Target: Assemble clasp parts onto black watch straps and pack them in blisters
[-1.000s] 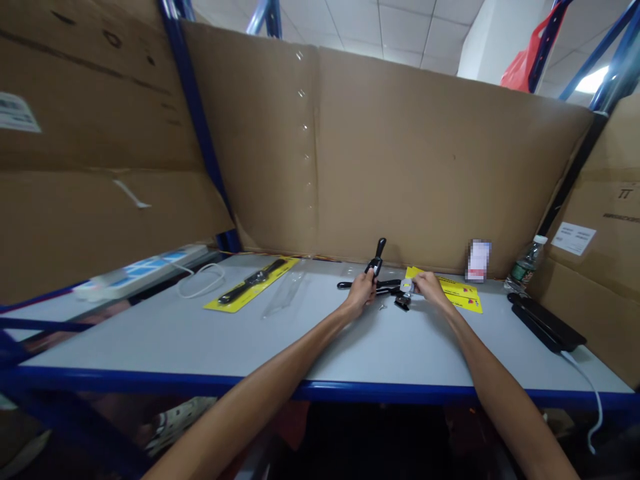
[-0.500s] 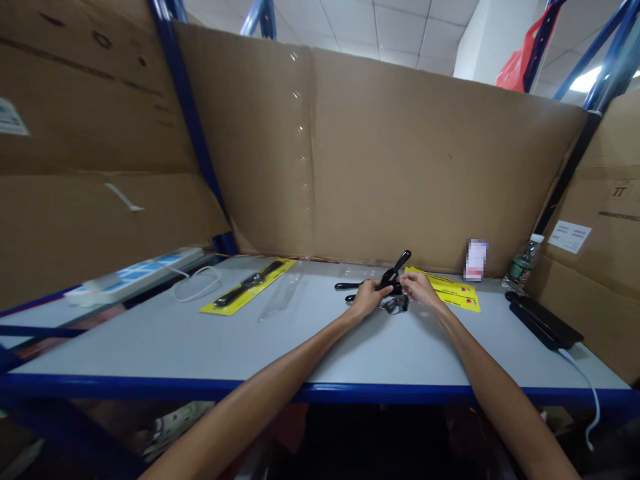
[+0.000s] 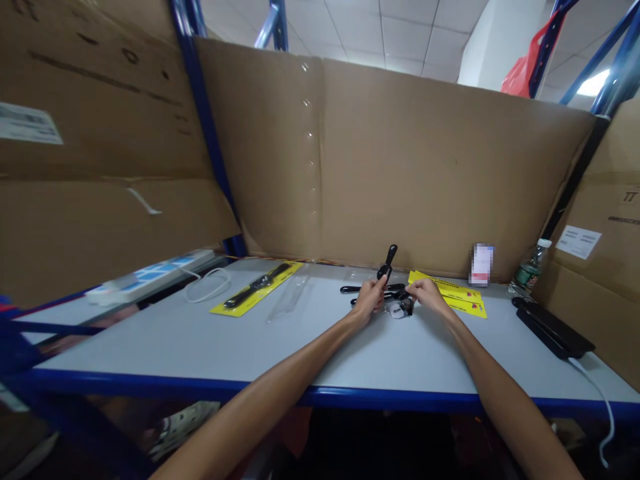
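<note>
My left hand (image 3: 371, 298) is closed around a black spokeshave (image 3: 385, 272), which stands tilted upright with one handle pointing up. Just to the right, my right hand (image 3: 427, 293) has its fingertips pinched together beside small dark parts; what they hold, if anything, is too small to make out. Under and between the hands lie other black spokeshaves (image 3: 349, 289), partly hidden by my left hand. A small clear and dark piece (image 3: 400, 309) rests on the table below my fingertips.
A yellow card with a packed black spokeshave (image 3: 260, 285) lies left, beside clear plastic packaging (image 3: 291, 293). Yellow cards (image 3: 463, 300), a phone-like blurred rectangle (image 3: 481, 265), a bottle (image 3: 530, 270) and a black device with cable (image 3: 553, 327) are right. A power strip (image 3: 150, 275) sits far left.
The spokeshave in my left hand has turned more upright. My right hand has moved slightly lower relative to it, and the view has shifted a little left.
</note>
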Action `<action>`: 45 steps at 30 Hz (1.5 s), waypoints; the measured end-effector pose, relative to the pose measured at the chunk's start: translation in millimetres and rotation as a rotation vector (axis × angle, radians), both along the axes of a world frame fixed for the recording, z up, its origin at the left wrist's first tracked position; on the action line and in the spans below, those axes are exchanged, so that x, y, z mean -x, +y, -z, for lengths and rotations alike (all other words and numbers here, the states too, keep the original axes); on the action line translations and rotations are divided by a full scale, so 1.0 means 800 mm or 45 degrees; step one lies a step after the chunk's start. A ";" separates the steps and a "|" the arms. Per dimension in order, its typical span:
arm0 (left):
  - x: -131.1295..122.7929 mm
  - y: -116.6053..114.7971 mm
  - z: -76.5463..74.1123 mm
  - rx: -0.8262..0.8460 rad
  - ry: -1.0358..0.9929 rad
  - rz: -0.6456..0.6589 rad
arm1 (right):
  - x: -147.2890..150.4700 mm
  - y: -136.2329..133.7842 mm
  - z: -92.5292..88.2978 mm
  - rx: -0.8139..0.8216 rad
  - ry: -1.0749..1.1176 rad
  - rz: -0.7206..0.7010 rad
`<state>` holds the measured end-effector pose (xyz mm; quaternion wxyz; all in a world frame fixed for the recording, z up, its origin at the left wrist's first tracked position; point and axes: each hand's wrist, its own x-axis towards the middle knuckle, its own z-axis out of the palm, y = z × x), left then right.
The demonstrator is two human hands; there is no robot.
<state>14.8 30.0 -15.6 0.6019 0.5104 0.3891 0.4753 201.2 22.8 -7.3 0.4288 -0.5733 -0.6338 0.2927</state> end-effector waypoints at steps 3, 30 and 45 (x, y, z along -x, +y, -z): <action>0.006 0.004 -0.001 0.019 -0.031 -0.039 | 0.001 0.002 0.007 0.018 -0.177 0.055; 0.004 -0.011 -0.011 -0.179 0.048 0.076 | -0.013 -0.009 -0.025 -0.105 0.783 0.079; 0.035 0.030 -0.016 -0.134 -0.049 -0.326 | -0.129 0.015 -0.018 -0.312 0.855 1.046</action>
